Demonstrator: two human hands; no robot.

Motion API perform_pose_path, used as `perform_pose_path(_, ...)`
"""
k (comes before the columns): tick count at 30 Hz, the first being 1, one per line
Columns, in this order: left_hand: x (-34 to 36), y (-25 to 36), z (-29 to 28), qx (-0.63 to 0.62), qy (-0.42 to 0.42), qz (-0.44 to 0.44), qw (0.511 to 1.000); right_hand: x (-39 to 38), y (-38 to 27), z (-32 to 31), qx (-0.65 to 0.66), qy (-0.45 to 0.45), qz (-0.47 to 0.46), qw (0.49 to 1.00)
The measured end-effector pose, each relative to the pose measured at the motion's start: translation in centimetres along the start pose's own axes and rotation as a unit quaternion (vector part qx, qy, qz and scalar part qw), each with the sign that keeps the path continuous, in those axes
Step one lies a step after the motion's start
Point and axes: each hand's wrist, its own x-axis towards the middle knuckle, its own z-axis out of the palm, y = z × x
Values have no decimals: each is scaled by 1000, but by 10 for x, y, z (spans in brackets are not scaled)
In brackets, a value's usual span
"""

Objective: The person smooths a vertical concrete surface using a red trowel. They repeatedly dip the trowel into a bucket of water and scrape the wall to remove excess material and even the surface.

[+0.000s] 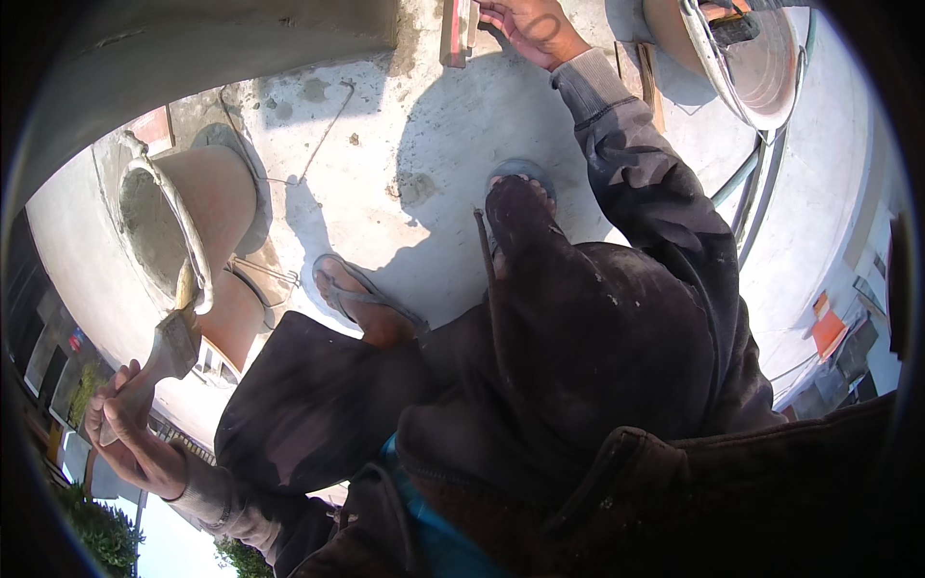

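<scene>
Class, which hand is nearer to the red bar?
Right. The right hand is at the right edge of the red bar; the left hand is far off, lower left in the picture.

"What's in the left hand (130,424)?"

"A flat, grey-coated tool (176,349), slanting, its broad part beyond the fingers."

"And at the right hand (535,29)?"

"A straight reddish bar (457,37) with a pale edge, beside the fingertips, partly cut off by the view's top edge."
</scene>
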Motion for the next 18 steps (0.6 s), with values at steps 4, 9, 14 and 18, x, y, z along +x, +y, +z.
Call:
perform_pose_path(4, -2, -2, -2, -1, 19, -22, 1000, 14, 2, 21, -11, 67, 74, 995)
perform_pose_path(9, -6, -4, -4, 12, 32, -28, 999, 4, -19, 63, -297, 157, 58, 940)
perform_pose_path(14, -6, -7, -8, 0, 32, -39, 999, 19, -20, 46, -296, 128, 52, 945)
perform_pose_path(18, -10, -8, -13, 1, 41, -50, 998, 31, -22, 50, -392, 63, 74, 915)
